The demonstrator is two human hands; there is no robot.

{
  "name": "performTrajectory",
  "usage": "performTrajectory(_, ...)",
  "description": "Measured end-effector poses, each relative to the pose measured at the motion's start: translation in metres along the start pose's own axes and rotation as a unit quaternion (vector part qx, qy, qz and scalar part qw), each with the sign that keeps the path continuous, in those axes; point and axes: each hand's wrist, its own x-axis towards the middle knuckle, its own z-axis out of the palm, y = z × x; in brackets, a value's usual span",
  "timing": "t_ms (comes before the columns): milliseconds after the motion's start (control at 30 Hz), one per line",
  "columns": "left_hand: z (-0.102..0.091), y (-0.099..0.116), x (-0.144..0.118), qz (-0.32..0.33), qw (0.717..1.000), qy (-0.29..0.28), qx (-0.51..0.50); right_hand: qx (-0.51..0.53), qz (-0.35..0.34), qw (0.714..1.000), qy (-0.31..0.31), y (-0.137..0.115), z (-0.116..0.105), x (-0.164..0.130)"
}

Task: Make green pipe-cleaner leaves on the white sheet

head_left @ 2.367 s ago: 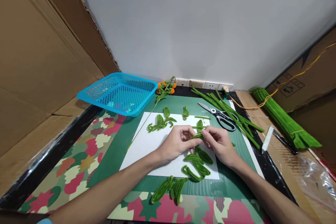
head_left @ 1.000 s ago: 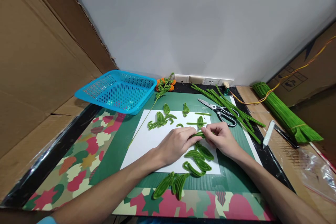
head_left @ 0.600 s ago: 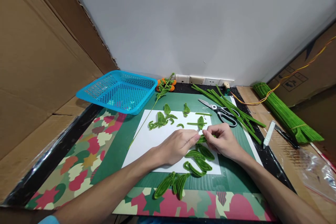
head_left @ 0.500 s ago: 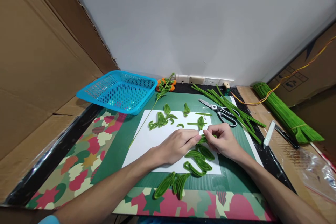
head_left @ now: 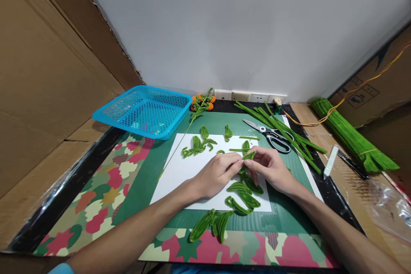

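Between the fingertips of both hands is a green pipe-cleaner leaf (head_left: 246, 163), partly covered by the fingers. My left hand (head_left: 218, 173) pinches its near-left end, and my right hand (head_left: 269, 166) closes on it from the other side. Several finished-looking green fuzzy leaves (head_left: 246, 199) lie just below the hands on the white paper (head_left: 189, 180). Closer to me, another leaf cluster (head_left: 212, 224) rests on the mat's front. Beyond the fingers are small leaf pieces (head_left: 197, 145), a short leaf (head_left: 228, 132) and a cut pipe-cleaner piece (head_left: 249, 138).
A blue perforated basket (head_left: 144, 115) stands at the back left, beside an orange flower stem (head_left: 202, 105). Black-handled scissors (head_left: 269, 135) and loose green pipe cleaners (head_left: 289, 132) lie right of the paper. Farther right are a pipe-cleaner bundle (head_left: 353, 137) and a white-handled tool (head_left: 330, 162).
My right hand has shifted slightly up and left, its fingers turning around the leaf. The held leaf now tilts more upright. My left hand stays nearly in place.
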Motion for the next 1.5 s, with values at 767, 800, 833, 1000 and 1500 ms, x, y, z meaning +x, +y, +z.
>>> performTrajectory(767,0.002,-0.001,0.002,-0.090,0.975,0.008,-0.205,-0.034,0.033,0.999,-0.024,0.001,-0.006,-0.002)
performTrajectory(800,0.001,-0.001,0.002,-0.092,0.971,-0.009,-0.219,-0.036,0.037,0.998,-0.030,0.001,-0.006,-0.002)
performTrajectory(833,0.000,-0.001,0.002,-0.094,0.968,-0.025,-0.231,-0.038,0.040,0.998,-0.038,0.001,-0.006,-0.003)
performTrajectory(1000,0.001,-0.002,0.003,-0.104,0.965,-0.029,-0.240,-0.043,0.031,0.998,-0.038,0.001,-0.007,-0.003)
performTrajectory(1500,0.007,0.000,0.005,-0.132,0.930,-0.008,-0.343,0.054,0.040,0.994,-0.083,0.006,-0.009,0.000)
